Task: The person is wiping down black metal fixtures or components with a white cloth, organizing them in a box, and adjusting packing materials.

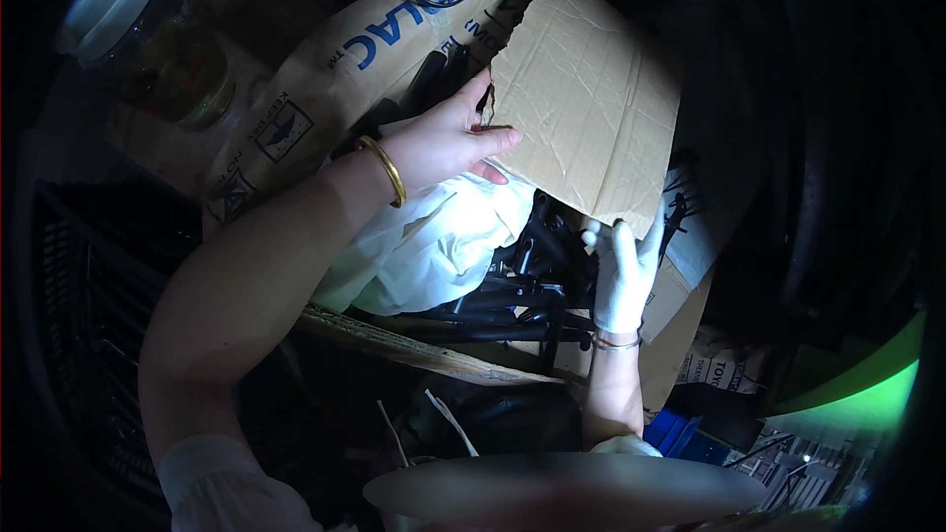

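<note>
A torn-edged piece of brown cardboard (591, 99) is tilted up between my two hands. My bare left hand (463, 138), with a gold bangle at the wrist, grips its left edge, thumb on the face and other fingers partly behind. At the lower right corner, my white-gloved right hand (627, 271) holds the bottom edge; some of its fingertips are hidden behind it. Below the sheet is an open cardboard box (424, 350) containing several slim black parts (532, 291). A crumpled white plastic liner (434, 246) bulges over its left side, under my left wrist.
Behind the box lies a brown paper sack (335, 89) with blue printing. A clear jar (182, 69) with a white lid stands at the far left, above a black crate (84, 335). A blue bin (685, 438) and a green curved surface (867, 384) are at right.
</note>
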`<state>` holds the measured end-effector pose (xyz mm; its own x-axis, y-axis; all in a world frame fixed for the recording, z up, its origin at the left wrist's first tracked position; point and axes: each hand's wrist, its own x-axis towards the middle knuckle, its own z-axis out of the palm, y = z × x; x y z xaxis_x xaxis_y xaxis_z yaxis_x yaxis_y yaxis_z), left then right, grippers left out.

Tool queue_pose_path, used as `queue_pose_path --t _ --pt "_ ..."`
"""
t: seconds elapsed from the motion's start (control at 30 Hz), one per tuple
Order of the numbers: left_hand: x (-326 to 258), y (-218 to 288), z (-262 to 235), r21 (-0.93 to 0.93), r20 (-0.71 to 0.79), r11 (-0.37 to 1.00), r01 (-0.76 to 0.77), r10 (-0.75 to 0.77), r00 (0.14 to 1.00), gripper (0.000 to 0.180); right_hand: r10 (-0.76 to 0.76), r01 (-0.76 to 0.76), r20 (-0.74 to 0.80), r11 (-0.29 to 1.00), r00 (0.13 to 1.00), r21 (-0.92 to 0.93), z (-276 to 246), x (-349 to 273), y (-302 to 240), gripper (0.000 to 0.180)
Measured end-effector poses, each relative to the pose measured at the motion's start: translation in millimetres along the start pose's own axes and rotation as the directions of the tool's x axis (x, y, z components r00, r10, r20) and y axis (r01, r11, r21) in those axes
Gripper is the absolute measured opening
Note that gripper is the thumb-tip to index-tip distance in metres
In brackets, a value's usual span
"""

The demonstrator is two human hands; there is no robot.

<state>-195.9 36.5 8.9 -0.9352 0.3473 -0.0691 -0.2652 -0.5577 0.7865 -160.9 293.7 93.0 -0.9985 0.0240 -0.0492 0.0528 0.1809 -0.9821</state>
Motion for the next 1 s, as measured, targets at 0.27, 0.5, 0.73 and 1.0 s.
queue_pose_path --t 0.27,0.5,0.73,1.0 --pt "5.2 1.6 0.0 0.023 -0.004 0.998 -0.053 0.053 0.999 0.089 -0.244 0.293 0.164 0.746 0.956 -0.598 -32.9 21.6 -17.3 0.068" --pt "-4.8 13.7 1.1 -0.108 0.055 0.994 -0.016 0.022 0.998 0.086 -0.286 0.364 0.225 0.761 0.931 -0.537 -19.9 27.4 -60.3 0.062" --pt "-6.7 22.9 13.5 -0.165 0.001 0.983 0.076 -0.077 0.997 0.090 -0.328 0.379 0.190 0.791 0.925 -0.480 -12.0 36.4 -93.0 0.014" --pt "-2.4 24.0 9.4 0.273 -0.012 0.960 0.061 -0.060 0.998 0.073 -0.376 0.373 0.142 0.667 0.916 -0.645 13.5 72.8 -138.4 0.024"
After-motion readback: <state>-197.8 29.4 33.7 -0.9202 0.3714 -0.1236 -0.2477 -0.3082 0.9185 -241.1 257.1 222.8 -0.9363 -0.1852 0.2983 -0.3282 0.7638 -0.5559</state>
